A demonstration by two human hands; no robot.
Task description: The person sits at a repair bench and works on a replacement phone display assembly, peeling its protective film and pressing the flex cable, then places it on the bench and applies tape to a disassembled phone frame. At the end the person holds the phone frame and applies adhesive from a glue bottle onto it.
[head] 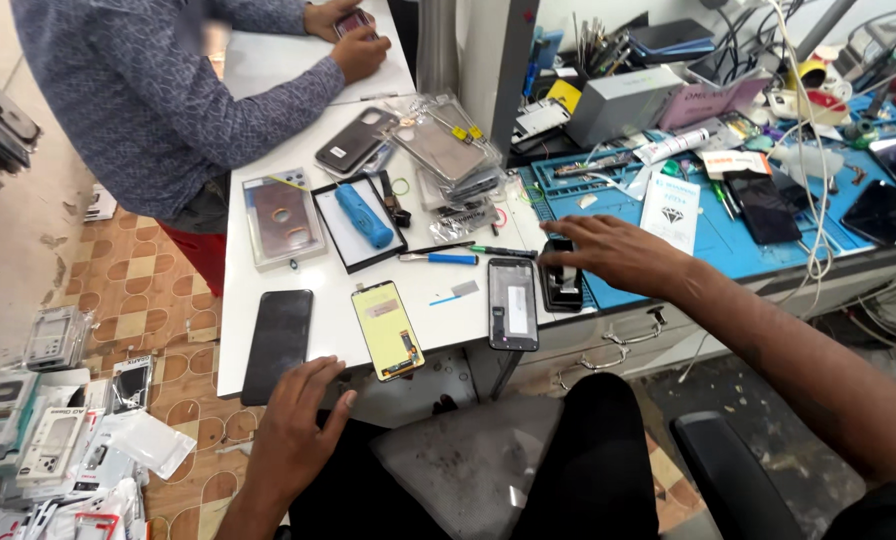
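My right hand (618, 252) is stretched out flat over the seam between the white surface (268, 70) and the blue work mat (728, 250), fingers spread, gripping nothing. Fingertips hover at the small black phone part (562, 278) lying on the mat's near-left corner; can't tell if they touch it.

My left hand (296, 425) is low, just below the near edge of the surface, fingers loosely spread, empty. Nearest things: dark phone (278, 343) and the yellow-backed screen panel (388, 329).

Layout near edge, left to right, count 4: dark phone face down or off, yellow-backed panel, open phone frame (513, 303) showing its innards, then the small black part. All flat in a row, probably so each stays within reach and nothing stacks on glass.

Behind them: blue-handled tool (440, 258), 1, lying flat; black tray (358, 222) holding a blue cylindrical tool (364, 216), 1; boxed case (283, 218), 1; dark phone case (356, 140), 1; pile of clear packets (448, 150), number unclear.

On the mat: 3 dark phones or screens far right, one at (763, 205).

Another person in a grey-blue sleeve (268, 110) stands at the far end, both their hands on a phone (353, 22)
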